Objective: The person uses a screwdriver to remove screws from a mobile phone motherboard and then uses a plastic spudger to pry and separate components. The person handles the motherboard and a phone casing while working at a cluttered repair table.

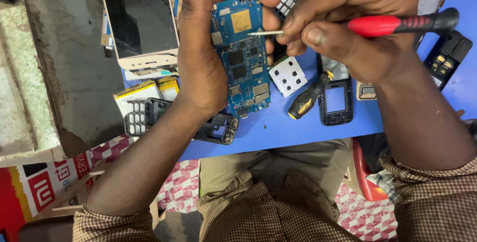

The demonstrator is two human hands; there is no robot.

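A checked shirt (258,212) and khaki trousers (278,165) are seen nearest the camera, with a patterned red and white floor (181,185) showing between them. Above the lap, the edge of a blue table (278,127) is met, on which a black phone frame (218,128) and a loose keypad frame (141,118) are laid at the left, just beside a yellow-edged battery (136,94). A black and yellow screwdriver (309,95) is laid near the middle, touching a small black phone housing (336,98), with a white keypad membrane (288,75) just beside it. Above the table, a blue circuit board (243,55) is held upright in the left hand (201,58), whose fingers are clamped on its edges, thumb over the top. A red-handled screwdriver (397,23) is gripped by the right hand (348,18), the fingers closed tightly on its shaft, and its metal tip is set against the board near the gold square. Farther back, a white-framed phone screen (139,18) and more dark phone parts (447,53) are seen.
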